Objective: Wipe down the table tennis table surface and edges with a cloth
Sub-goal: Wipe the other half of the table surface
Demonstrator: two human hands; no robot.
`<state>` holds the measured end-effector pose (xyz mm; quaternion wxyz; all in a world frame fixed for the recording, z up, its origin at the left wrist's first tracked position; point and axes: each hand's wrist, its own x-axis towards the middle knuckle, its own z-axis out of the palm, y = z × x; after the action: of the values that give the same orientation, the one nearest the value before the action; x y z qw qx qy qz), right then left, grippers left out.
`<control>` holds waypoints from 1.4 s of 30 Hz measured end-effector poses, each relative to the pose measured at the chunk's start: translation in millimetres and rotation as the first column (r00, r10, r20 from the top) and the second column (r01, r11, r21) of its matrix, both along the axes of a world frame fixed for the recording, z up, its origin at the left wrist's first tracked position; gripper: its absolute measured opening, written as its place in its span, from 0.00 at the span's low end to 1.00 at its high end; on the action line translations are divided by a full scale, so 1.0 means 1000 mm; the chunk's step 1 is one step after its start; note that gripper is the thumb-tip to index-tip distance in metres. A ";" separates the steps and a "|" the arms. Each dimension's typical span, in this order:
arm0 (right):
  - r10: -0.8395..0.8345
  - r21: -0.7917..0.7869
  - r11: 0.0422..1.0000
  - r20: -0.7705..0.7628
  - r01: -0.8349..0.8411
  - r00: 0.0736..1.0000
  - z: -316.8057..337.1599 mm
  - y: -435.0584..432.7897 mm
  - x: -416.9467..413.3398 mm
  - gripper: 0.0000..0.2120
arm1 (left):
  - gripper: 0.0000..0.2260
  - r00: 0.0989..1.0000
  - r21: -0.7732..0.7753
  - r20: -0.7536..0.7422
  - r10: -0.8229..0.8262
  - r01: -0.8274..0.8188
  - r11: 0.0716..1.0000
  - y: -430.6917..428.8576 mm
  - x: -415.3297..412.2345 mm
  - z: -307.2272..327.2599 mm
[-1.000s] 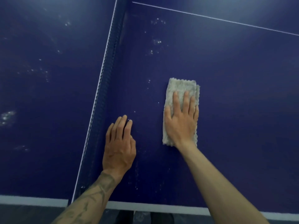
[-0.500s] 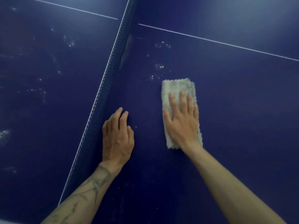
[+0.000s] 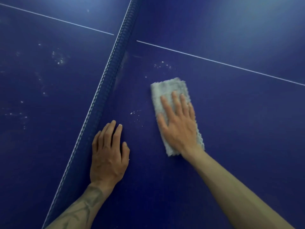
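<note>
A folded pale grey cloth (image 3: pixel 166 87) lies flat on the dark blue table tennis table (image 3: pixel 231 121), right of the net. My right hand (image 3: pixel 179 124) presses on it with straight, spread fingers, covering its lower half. My left hand (image 3: pixel 108 154) rests flat on the table beside the net, fingers straight and holding nothing. White specks of dirt (image 3: pixel 162 65) lie beyond the cloth and more specks (image 3: pixel 136 113) sit between my two hands.
The blue net (image 3: pixel 112 75) runs diagonally from bottom left to top centre. A thin white centre line (image 3: pixel 214 61) crosses the right half. The left half (image 3: pixel 41 96) carries several dusty white marks.
The view has shifted further onto the table, and the near white edge has left the frame. My right hand has slid the cloth along the surface, and my left hand stays flat by the net.
</note>
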<state>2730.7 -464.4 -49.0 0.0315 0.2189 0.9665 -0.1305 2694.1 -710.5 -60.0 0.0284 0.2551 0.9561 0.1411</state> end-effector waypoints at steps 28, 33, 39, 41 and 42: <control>0.363 0.019 0.932 0.014 -0.363 0.932 0.009 0.008 -0.164 0.30 | 0.26 0.994 -0.103 0.106 -0.001 0.012 0.995 0.003 -0.005 0.013; 0.475 0.030 0.879 0.022 -0.475 0.880 0.008 0.027 -0.140 0.29 | 0.26 0.993 -0.120 0.115 0.003 0.010 0.993 0.003 -0.003 0.014; 0.258 -0.012 0.966 0.039 -0.257 0.965 0.013 0.028 -0.214 0.30 | 0.26 0.996 -0.133 0.093 -0.006 0.018 0.991 0.003 -0.003 0.013; 0.282 0.005 0.959 0.040 -0.282 0.959 0.011 0.014 -0.214 0.31 | 0.26 0.995 -0.126 0.098 -0.006 0.018 0.992 0.002 -0.004 0.012; 0.330 0.022 0.943 0.031 -0.331 0.943 0.011 0.004 -0.207 0.32 | 0.26 0.995 -0.120 0.097 -0.008 0.019 0.993 0.003 -0.004 0.012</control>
<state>2523.6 -460.0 -37.9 0.0629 0.0559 0.9907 -0.1073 2690.2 -708.0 -47.9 0.0909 0.2524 0.9587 0.0951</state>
